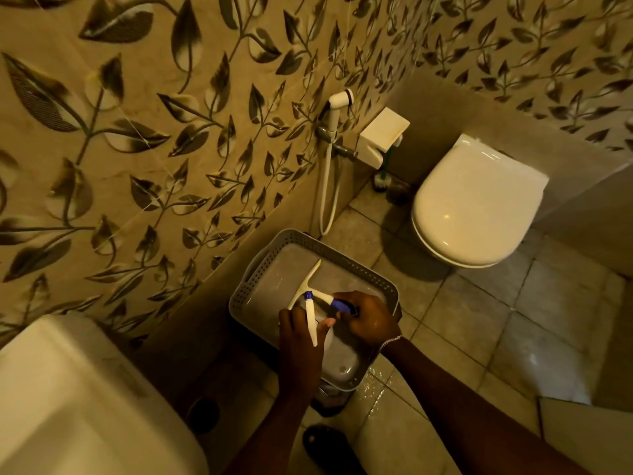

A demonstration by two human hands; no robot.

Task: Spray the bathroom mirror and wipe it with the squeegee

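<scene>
The squeegee point(310, 284) lay in the grey perforated basket point(356, 265) on the floor, its pale blade slanting up toward the wall and its blue-and-white handle under the right hand point(368, 320), whose fingers were curled over the handle end; whether they had fully closed on it could not be told. The left hand point(298, 332) was wrapped around the white spray bottle point(312, 320), its blue nozzle tip pointing up over the basket. Both tools looked like light, rigid plastic; the squeegee's rubber edge would likely flex, so the handle was the sensible place to take it, and the bottle by its neck with a finger free for the trigger. Wet patches shone on the floor tiles point(479, 320) beside the basket, so footing and grip might be slippery. A closed toilet point(476, 207), a bidet sprayer point(337, 104) on the leaf-patterned wall point(137, 132) and a white basin point(68, 399) stood around; no mirror was in view
</scene>
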